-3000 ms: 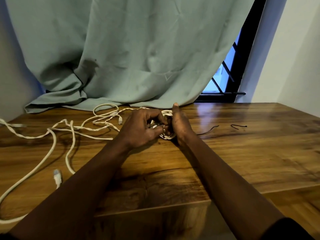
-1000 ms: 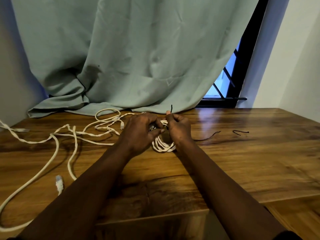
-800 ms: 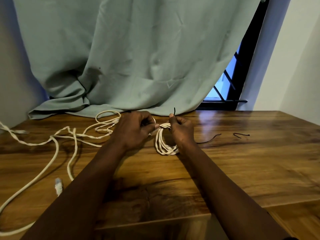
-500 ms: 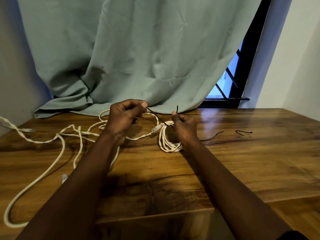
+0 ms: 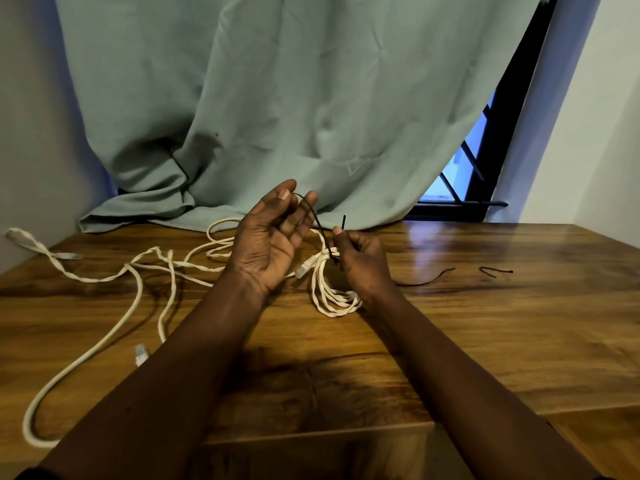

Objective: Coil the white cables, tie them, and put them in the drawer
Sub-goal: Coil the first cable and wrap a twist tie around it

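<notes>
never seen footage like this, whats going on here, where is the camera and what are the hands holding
There is no machine here: a person works with bare hands, and the single camera sits on their head, looking forward and down. On the wooden table lie a loose white cable at the left and two spare black ties at the right. The right hand pinches a coiled white cable at its top, where a black tie wraps it. The tie's long end runs up to the fingertips of the left hand; whether they pinch it is unclear.
</notes>
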